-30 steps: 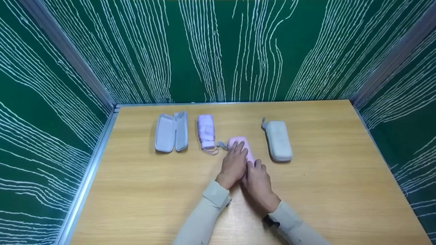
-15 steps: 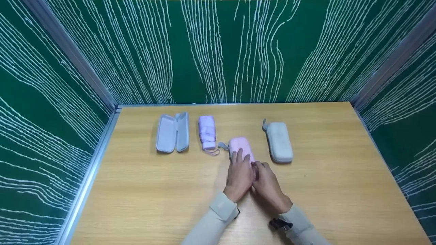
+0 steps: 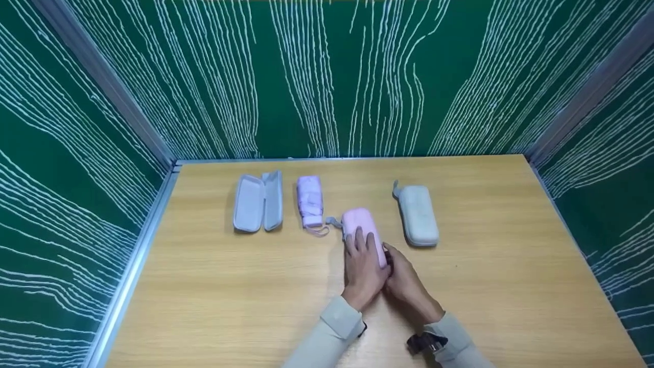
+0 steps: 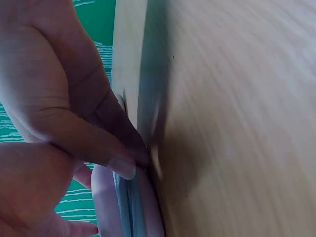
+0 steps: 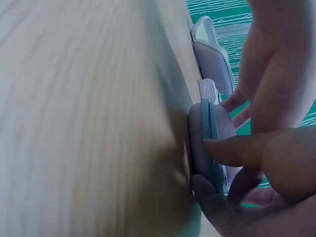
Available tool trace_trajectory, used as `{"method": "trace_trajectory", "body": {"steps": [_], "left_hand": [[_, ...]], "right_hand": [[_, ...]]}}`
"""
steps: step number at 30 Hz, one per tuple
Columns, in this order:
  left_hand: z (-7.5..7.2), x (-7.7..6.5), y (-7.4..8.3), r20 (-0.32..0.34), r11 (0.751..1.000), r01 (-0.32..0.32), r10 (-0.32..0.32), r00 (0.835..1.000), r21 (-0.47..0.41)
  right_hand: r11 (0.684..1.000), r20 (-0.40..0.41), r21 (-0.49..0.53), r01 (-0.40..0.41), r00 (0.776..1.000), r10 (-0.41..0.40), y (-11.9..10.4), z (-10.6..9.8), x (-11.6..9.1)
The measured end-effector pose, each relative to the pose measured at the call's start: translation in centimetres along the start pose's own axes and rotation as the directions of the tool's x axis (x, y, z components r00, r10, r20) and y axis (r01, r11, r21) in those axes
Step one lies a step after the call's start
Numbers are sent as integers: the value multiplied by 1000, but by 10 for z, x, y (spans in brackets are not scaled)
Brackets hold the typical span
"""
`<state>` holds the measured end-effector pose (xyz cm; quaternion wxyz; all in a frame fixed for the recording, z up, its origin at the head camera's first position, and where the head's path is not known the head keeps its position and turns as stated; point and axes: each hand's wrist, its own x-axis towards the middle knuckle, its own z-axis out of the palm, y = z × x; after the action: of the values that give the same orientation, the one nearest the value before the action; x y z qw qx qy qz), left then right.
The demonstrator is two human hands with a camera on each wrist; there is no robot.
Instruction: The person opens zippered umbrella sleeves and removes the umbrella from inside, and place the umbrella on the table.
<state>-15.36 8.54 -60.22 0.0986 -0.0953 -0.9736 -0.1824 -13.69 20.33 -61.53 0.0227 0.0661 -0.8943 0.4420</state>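
Observation:
A pink hard-shell zippered case [image 3: 356, 217] lies shut on the table, its grey strap [image 3: 333, 222] at the far left corner. My left hand [image 3: 364, 271] rests on top of its near half, fingers straight and spread. At the near right corner my right hand [image 3: 406, 278] has thumb and fingers bent against the case's side. In the left wrist view they pinch at the grey zipper [image 4: 131, 212]; the zipper also shows along the case's edge in the right wrist view [image 5: 207, 118]. Fingers hide the zipper pull.
An open grey case [image 3: 249, 204] stands at the back left, beside a folded purple umbrella [image 3: 309, 197] with a wrist loop. To the right lies a shut pale grey case [image 3: 419, 214] with a strap. Green walls with white lines enclose the wooden table [image 3: 214, 296].
My right hand has shifted right, round the pink case's near end to its right corner. The left hand has slid back toward the near half, uncovering the far end.

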Motion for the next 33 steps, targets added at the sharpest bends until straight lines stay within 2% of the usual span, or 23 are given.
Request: {"method": "trace_trajectory", "body": {"steps": [7,14,20,23,26,29,33], "left_hand": [[-2,-1,-2,0,989,55,-55,998,-139],[-5,-3,-7,-2,963,102,-106,994,-249],[-8,-3,-13,-52,952,106,-127,991,-287],[-11,-2,-16,-53,940,117,-141,989,-320],[-14,-2,-19,-29,911,148,-173,985,-386],[-17,-1,-23,-7,864,172,-198,980,-473],[-20,-1,-28,-8,814,169,-209,978,-556]], "right_hand": [[986,66,126,-106,993,98,1,-10,3],[936,88,266,-231,973,215,2,-9,5],[914,60,325,-243,970,237,1,-5,6],[901,50,366,-233,972,231,1,-3,7],[883,43,401,-243,968,247,-1,-1,8],[872,27,415,-260,962,273,-2,1,9],[874,-5,414,-255,959,282,-2,2,12]]}}
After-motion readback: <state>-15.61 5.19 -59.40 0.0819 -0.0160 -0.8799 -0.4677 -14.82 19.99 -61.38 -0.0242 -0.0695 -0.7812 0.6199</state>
